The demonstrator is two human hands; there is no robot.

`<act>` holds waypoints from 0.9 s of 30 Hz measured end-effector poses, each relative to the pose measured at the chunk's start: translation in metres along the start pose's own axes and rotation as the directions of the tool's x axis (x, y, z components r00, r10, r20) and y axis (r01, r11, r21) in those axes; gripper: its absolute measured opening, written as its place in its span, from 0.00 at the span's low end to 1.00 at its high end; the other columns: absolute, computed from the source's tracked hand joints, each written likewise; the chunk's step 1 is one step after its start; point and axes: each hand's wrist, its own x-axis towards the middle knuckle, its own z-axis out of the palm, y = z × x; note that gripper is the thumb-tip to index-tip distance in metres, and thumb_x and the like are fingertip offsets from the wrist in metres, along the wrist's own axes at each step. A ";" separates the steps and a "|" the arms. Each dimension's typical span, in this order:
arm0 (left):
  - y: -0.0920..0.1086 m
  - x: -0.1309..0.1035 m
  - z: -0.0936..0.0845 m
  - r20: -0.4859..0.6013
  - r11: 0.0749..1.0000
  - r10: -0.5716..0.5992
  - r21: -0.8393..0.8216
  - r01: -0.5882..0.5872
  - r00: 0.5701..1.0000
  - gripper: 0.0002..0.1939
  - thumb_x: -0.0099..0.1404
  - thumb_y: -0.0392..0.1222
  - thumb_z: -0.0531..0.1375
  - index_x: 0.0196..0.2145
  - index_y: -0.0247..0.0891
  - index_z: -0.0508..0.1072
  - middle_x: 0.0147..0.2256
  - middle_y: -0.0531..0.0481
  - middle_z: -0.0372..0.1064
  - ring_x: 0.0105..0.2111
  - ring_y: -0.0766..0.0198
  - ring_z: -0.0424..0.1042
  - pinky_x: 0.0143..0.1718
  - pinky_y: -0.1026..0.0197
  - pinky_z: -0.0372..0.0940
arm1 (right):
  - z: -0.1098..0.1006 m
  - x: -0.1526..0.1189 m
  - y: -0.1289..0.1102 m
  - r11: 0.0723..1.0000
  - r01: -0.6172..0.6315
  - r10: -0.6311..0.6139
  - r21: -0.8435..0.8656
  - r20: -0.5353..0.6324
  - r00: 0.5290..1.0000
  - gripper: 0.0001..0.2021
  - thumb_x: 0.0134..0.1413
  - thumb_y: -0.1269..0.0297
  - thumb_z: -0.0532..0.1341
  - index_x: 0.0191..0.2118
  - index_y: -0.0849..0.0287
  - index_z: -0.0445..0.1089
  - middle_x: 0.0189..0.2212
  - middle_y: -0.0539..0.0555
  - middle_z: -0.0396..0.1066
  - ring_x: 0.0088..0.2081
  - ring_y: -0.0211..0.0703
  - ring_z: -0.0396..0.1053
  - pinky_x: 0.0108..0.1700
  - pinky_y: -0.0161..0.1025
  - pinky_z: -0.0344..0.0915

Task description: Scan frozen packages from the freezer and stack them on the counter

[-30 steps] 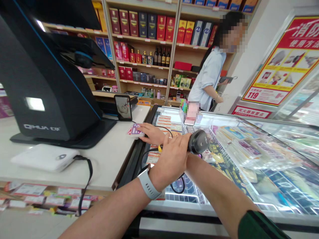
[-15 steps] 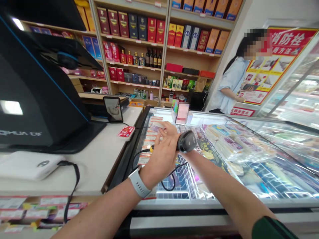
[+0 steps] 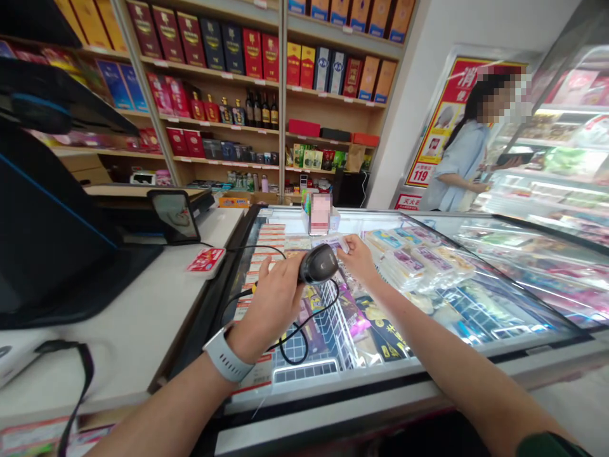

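Observation:
My left hand (image 3: 275, 295), with a pale watch on its wrist, is wrapped round a black handheld scanner (image 3: 318, 263) whose head points right. The scanner's black cable loops down over the glass freezer top. Just right of the scanner, my right hand (image 3: 356, 257) pinches a small pale packet or label (image 3: 333, 245) between thumb and fingers. Both hands are above the freezer (image 3: 404, 374), and price labels (image 3: 272, 238) run along its left side.
Left of the freezer, a white counter (image 3: 166, 317) bears a small framed screen (image 3: 174, 216), a red-and-white box (image 3: 206, 260) and a large black machine. A phone (image 3: 320, 214) stands at the freezer's back. Another person (image 3: 459, 165) is at the back right, near lit shelves.
My hands have moved apart, the right one going rightward with the pale item. The scanner now shows clearly in my left hand. The view has turned right, and the other person appears farther right.

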 end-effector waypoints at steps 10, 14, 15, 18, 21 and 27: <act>-0.011 0.003 0.007 -0.068 0.999 0.025 0.028 -0.023 0.997 0.24 0.67 0.34 0.52 0.61 0.34 0.62 0.55 0.36 0.73 0.55 0.48 0.72 0.65 0.37 0.53 | -0.048 -0.030 0.006 0.878 -0.017 0.026 -0.478 0.012 1.000 0.27 0.55 0.63 0.58 0.62 0.53 0.64 0.38 0.53 0.78 0.34 0.49 0.74 0.43 0.45 0.69; -0.012 0.004 0.008 -0.055 0.999 0.025 0.028 -0.023 0.998 0.24 0.67 0.35 0.52 0.61 0.33 0.62 0.54 0.36 0.73 0.55 0.47 0.72 0.64 0.36 0.54 | -0.054 -0.034 0.002 0.787 -0.021 0.069 -0.617 0.054 0.996 0.22 0.59 0.62 0.57 0.59 0.54 0.69 0.39 0.54 0.79 0.36 0.51 0.75 0.43 0.45 0.69; -0.013 0.004 0.008 -0.051 0.999 0.023 0.026 -0.022 0.998 0.24 0.67 0.35 0.52 0.61 0.34 0.62 0.54 0.36 0.73 0.55 0.47 0.72 0.64 0.36 0.54 | -0.054 -0.034 0.002 0.783 -0.019 0.069 -0.622 0.057 0.996 0.20 0.60 0.62 0.57 0.57 0.54 0.71 0.40 0.55 0.79 0.36 0.50 0.75 0.43 0.44 0.69; -0.013 0.004 0.008 -0.037 1.000 0.013 0.020 -0.013 0.999 0.25 0.68 0.35 0.52 0.62 0.36 0.60 0.55 0.37 0.73 0.56 0.48 0.71 0.65 0.36 0.53 | -0.053 -0.034 0.003 0.803 0.013 0.028 -0.595 0.059 0.998 0.15 0.59 0.64 0.58 0.49 0.54 0.76 0.44 0.56 0.79 0.36 0.48 0.75 0.45 0.46 0.70; -0.014 0.003 0.009 -0.042 1.000 0.017 0.011 -0.016 0.999 0.25 0.68 0.36 0.52 0.62 0.36 0.60 0.56 0.37 0.72 0.57 0.47 0.70 0.64 0.37 0.53 | -0.053 -0.033 0.006 0.871 -0.011 0.013 -0.491 0.000 1.000 0.10 0.54 0.65 0.61 0.41 0.54 0.77 0.38 0.55 0.80 0.35 0.48 0.76 0.45 0.47 0.70; -0.016 0.003 0.011 -0.075 1.000 0.019 -0.002 -0.019 0.997 0.25 0.68 0.36 0.52 0.62 0.36 0.60 0.57 0.37 0.71 0.59 0.47 0.68 0.64 0.39 0.53 | -0.052 -0.027 0.009 0.949 -0.296 0.305 0.107 -0.072 0.950 0.10 0.49 0.56 0.63 0.34 0.56 0.71 0.23 0.49 0.73 0.25 0.44 0.74 0.30 0.42 0.74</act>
